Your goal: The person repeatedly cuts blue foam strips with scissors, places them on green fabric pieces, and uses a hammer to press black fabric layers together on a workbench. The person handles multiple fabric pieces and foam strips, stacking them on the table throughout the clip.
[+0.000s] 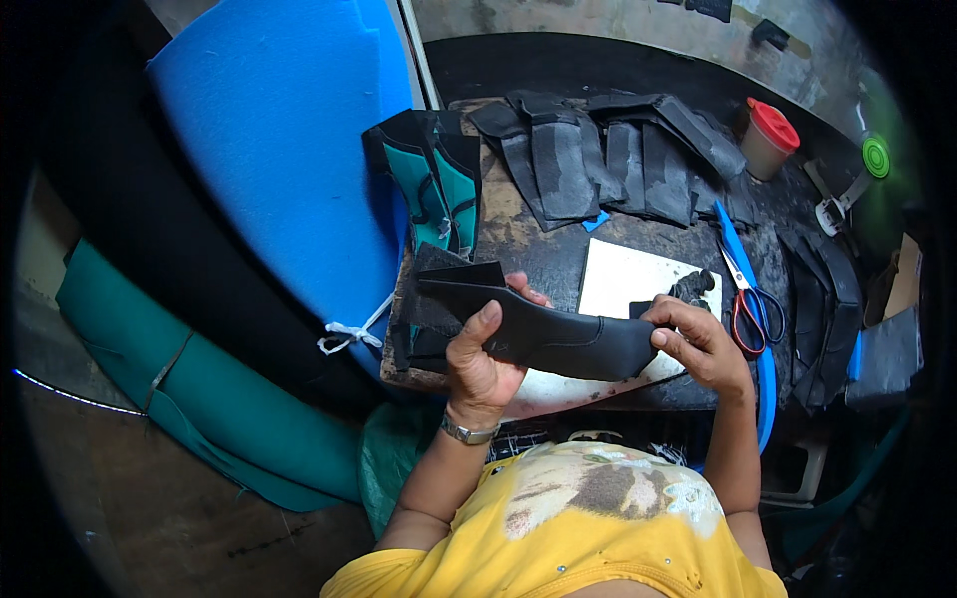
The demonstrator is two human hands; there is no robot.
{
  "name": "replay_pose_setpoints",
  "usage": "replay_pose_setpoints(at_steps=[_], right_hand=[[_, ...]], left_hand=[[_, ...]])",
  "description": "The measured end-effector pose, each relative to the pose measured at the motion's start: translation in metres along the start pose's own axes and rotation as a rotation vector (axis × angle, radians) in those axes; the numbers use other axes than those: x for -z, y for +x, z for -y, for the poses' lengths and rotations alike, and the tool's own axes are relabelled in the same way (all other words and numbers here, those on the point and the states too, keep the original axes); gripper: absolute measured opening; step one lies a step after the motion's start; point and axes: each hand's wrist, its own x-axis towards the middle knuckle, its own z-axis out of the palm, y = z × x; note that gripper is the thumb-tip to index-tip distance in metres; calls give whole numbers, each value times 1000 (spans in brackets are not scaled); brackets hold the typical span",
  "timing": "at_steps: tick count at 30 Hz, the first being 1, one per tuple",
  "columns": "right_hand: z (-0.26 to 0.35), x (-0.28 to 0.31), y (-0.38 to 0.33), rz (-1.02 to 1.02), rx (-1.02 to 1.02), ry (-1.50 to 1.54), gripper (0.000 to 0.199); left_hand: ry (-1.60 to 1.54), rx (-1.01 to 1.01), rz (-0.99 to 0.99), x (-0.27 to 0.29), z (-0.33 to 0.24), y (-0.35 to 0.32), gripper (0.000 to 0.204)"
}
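One container in view: a small beige tub with a red lid (771, 139), far right on the work board (528, 239), lid shut, contents not visible. Both hands hold one black shoe upper piece (543, 334) up above the near edge of the board, over a white cutting slab (638, 279). Left hand (483, 359) is closed round the left part of the piece, thumb on the facing side, other fingers behind it. Right hand (698, 344) pinches the right end, thumb pressed on the edge, fingers curled behind. The piece lies roughly level, its pointed end toward the left.

Counts: one pair of scissors (750, 299) with red and blue handles, right of the slab, blades pointing far. One blue strip (763, 384) runs near the scissors, partly hidden under them. A row of black cut pieces (608, 154) lies overlapped across the far side of the board; exact count is hard to make out, roughly seven or more. A second stack of black pieces (822, 299) sits at the right, number unclear. Teal and black pieces (434, 189) stand at the far left corner of the board. One blue foam roll (279, 140) and one teal roll (199, 399) lie to the left, both cut off by other things. A green round object (875, 156) is far right, blurred by the rim. A small dark clump (693, 286) on the slab is too small to identify. A wristwatch (469, 432) is on the left wrist.
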Motion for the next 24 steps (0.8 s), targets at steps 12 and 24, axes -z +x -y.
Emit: replay_pose_setpoints(at_steps=[12,24], right_hand=[[26,-20,0,-94,137,-399,17],[32,-17,0,-189,95,-340,19]], left_hand=[[524,-217,-583,-3,7,8,18],[-109,173,-162,14,32,-1,55]])
